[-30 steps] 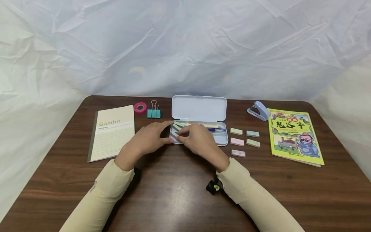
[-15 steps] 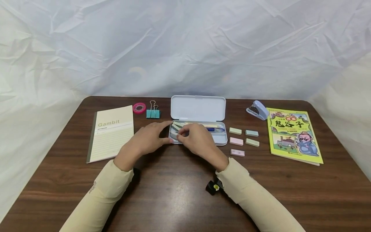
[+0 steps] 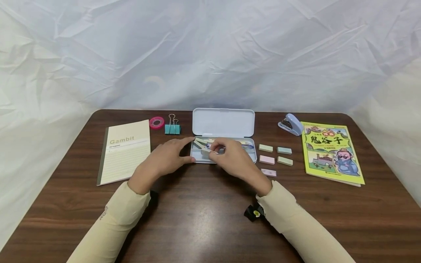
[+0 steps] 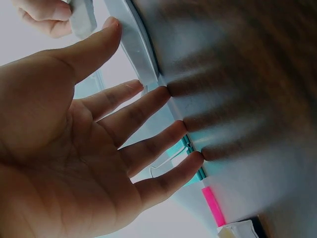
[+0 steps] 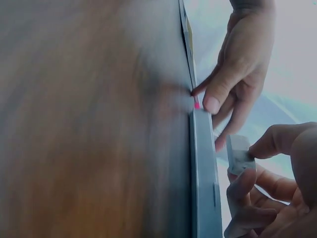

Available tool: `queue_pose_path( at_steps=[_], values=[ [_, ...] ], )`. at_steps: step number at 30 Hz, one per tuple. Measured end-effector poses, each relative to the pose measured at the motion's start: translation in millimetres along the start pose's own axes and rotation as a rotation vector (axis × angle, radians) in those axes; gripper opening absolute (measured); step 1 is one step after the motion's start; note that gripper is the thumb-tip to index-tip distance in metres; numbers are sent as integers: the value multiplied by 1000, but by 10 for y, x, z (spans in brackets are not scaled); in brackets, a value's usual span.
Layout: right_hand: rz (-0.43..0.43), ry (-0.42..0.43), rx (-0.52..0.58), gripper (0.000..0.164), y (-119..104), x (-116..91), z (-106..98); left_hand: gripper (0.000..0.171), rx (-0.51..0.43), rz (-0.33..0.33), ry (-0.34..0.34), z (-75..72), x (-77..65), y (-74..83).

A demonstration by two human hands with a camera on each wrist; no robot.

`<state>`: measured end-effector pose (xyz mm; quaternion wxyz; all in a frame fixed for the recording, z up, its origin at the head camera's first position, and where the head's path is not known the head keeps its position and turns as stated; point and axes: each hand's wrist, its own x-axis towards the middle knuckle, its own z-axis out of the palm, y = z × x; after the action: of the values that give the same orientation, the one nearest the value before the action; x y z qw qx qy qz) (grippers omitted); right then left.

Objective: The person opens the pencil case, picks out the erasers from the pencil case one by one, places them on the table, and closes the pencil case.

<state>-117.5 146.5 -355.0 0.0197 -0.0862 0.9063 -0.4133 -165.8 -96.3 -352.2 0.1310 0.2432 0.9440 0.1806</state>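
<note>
An open pale-blue pencil case stands at the table's far middle, with pens inside. My right hand is over the case's front compartment. It pinches a small pale eraser between thumb and fingers, clear of the case rim in the right wrist view. Another pale green eraser lies slanted in the case's back left corner. My left hand is at the case's left end, fingers extended and spread in the left wrist view, thumb close to the front rim. Whether it presses the case, I cannot tell.
Several erasers lie right of the case. Beyond them are a light-blue stapler and a yellow comic book. To the left are a teal binder clip, a pink tape roll and a notebook. A pale cloth hangs behind.
My right hand has raised an eraser out of the case's front left part and shifted slightly right. My left hand has stayed at the case's left end.
</note>
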Motion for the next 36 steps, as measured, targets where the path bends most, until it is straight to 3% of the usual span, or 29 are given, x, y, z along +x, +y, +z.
queue_pose_path(
  at_steps=[9,14,20,27,36],
  values=[
    [0,27,5,12,214,-149,-268,79,-14,5,-1,73,79,-111],
    [40,2,-8,12,345,-305,-510,83,-16,4,15,182,162,-242],
    [65,34,-36,12,491,-544,-851,85,-13,5,19,270,227,-348],
    [64,86,-122,10,755,-836,-1204,85,-11,5,11,240,200,-306],
    [149,67,-237,13,1090,-1112,-1436,79,-9,-14,-26,-41,-41,55]
  ],
)
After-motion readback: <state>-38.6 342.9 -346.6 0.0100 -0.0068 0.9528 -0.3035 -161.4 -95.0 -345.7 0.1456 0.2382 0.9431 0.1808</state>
